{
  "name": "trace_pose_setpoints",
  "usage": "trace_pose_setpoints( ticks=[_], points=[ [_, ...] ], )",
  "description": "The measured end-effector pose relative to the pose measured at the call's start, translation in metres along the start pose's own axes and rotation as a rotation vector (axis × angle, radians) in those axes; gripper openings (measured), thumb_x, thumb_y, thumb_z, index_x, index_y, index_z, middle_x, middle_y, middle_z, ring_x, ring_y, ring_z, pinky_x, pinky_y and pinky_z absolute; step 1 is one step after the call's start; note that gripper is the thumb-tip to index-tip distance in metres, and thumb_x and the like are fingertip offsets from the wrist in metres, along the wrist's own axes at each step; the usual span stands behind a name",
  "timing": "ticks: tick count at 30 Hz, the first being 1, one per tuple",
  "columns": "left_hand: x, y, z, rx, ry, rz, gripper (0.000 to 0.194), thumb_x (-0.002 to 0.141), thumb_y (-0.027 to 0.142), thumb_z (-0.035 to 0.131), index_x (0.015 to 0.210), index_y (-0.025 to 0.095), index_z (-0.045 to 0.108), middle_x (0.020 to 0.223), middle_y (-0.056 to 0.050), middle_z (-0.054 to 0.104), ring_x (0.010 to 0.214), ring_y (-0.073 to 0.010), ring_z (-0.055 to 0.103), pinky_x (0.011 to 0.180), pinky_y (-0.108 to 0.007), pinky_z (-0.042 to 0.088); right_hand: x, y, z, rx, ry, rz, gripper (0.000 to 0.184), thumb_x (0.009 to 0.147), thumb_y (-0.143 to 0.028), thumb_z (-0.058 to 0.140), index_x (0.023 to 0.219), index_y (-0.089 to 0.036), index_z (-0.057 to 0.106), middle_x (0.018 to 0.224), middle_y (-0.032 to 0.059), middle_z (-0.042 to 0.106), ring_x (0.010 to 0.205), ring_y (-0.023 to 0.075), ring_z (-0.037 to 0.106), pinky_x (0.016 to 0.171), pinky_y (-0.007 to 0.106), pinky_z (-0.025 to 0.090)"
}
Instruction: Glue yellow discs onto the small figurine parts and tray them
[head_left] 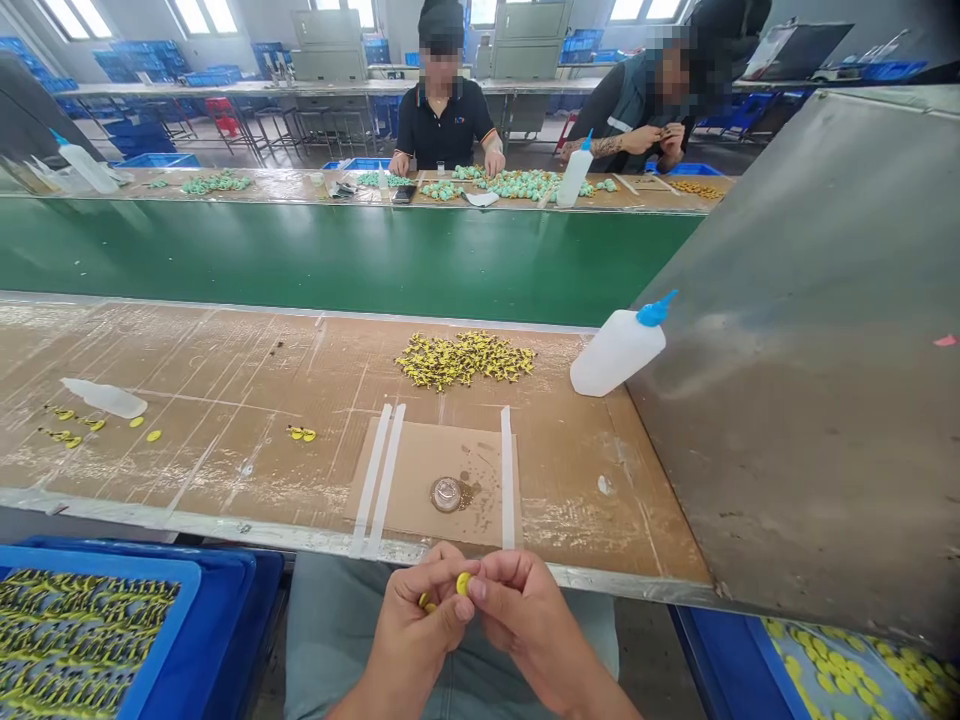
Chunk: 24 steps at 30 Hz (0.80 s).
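Observation:
Over my lap, just below the table edge, my left hand (416, 625) and my right hand (529, 620) meet fingertip to fingertip. Pinched between them is a small round yellow disc (463, 583). Another yellow piece (425, 602) shows inside the curled fingers of my left hand; its full shape is hidden. Beyond the hands, a small round dish (447, 494) with clear liquid sits on a cardboard sheet (420, 450) held by white tape strips. A heap of small yellow-and-black pieces (465, 360) lies farther back.
A white bottle with blue nozzle (619, 352) leans against the metal panel (810, 380) at right. Blue trays hold yellow-and-black pieces (75, 640) at left and yellow discs (840, 665) at right. Past the green belt (337, 255), two people sit handling small parts.

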<state>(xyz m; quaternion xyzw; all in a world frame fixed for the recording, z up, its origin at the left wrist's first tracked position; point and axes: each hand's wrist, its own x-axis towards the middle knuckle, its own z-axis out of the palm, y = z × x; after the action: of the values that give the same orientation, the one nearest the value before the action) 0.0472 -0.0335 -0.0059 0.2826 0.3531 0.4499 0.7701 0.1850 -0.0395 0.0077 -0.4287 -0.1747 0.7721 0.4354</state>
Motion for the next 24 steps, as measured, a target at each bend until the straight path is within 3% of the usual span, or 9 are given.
trace_pose_setpoints(
  ticks=[9,14,19,22,24],
  points=[
    [0.002,0.006,0.003,0.095,0.039,0.12,0.025,0.066,0.033,0.087,0.09,0.027,0.082,0.084,-0.004,0.052,0.076,-0.0119,0.049,0.059,-0.02,0.038,-0.004,-0.001,0.005,0.029,-0.031,-0.061,0.043,0.067,-0.05,0.084,0.066,-0.014,0.061,0.046,-0.0099,0.037,0.038,0.0,0.017,0.039,0.02,0.008],
    [0.0,0.009,0.004,0.078,0.039,0.066,0.031,0.067,0.04,0.085,0.093,0.024,0.082,0.09,-0.006,0.054,0.072,-0.0108,0.047,0.052,-0.018,0.034,-0.004,-0.008,0.005,-0.002,-0.066,-0.056,0.042,0.068,-0.049,0.084,0.063,-0.015,0.061,0.044,-0.0104,0.034,0.039,0.0005,0.016,0.04,0.021,0.008],
    [-0.002,0.018,0.009,0.03,0.079,0.061,0.024,0.062,0.035,0.089,0.081,0.023,0.082,0.087,-0.007,0.058,0.081,-0.0146,0.055,0.064,-0.02,0.044,-0.001,-0.006,0.009,-0.039,-0.078,-0.046,0.042,0.065,-0.05,0.086,0.064,-0.015,0.062,0.046,-0.0101,0.033,0.04,0.0012,0.016,0.04,0.021,0.009],
    [-0.001,0.022,0.008,-0.043,0.114,0.033,0.023,0.06,0.033,0.09,0.078,0.022,0.082,0.089,-0.007,0.062,0.077,-0.0129,0.056,0.062,-0.02,0.045,-0.002,-0.005,0.01,-0.16,-0.033,-0.102,0.044,0.064,-0.053,0.085,0.066,-0.015,0.064,0.048,-0.0087,0.036,0.044,0.0032,0.021,0.042,0.021,0.014],
    [0.001,0.023,0.003,-0.103,0.158,0.005,0.025,0.061,0.033,0.09,0.081,0.021,0.081,0.087,-0.007,0.066,0.066,-0.0085,0.053,0.054,-0.017,0.04,0.001,-0.014,0.007,-0.353,0.014,-0.208,0.042,0.067,-0.054,0.082,0.069,-0.015,0.066,0.051,-0.0069,0.039,0.048,0.0057,0.028,0.046,0.022,0.021]
  ],
)
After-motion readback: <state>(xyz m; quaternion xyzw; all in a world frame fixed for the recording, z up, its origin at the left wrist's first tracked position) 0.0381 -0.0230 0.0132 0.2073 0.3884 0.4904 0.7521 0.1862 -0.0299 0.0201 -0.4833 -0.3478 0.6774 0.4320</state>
